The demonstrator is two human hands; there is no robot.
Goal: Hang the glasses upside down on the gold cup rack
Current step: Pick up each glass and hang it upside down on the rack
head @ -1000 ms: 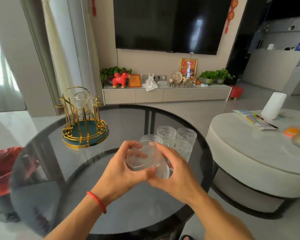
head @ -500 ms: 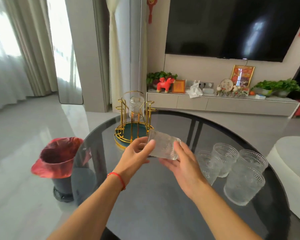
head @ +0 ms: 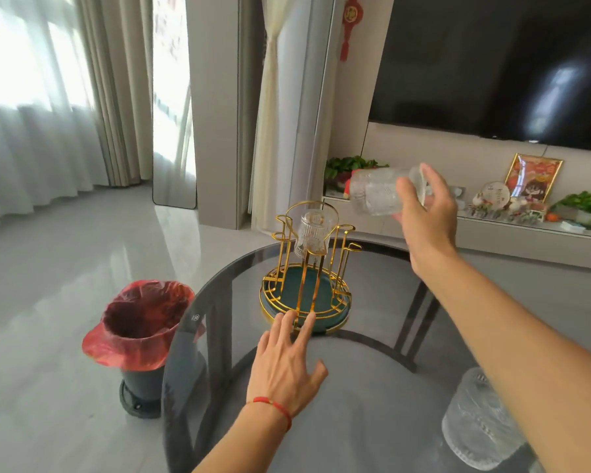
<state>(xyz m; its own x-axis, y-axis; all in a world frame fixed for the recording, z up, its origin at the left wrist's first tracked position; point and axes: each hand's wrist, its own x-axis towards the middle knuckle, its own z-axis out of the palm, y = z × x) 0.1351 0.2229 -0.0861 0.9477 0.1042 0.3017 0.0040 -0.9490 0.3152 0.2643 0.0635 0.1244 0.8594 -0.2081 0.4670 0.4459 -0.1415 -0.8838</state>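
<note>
One ribbed glass (head: 310,234) already hung inverted on gold cup rack (head: 307,268). Right hand (head: 423,213) gripped 2nd glass (head: 382,191) sideways above rack; left hand (head: 287,363), fingers loose, touched base. More glasses (head: 481,428) waited on table (head: 372,387).

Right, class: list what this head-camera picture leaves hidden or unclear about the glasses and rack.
- Held glass: its rim, behind the right hand.
- Glass on the table: partly hidden by the right forearm; any others lie off-frame.
- Gold rack: near base edge, covered by the left hand fingertips; contact unclear.

Bare forearms, sleeveless; a thin red string bracelet (head: 276,405) circles the left wrist.
</note>
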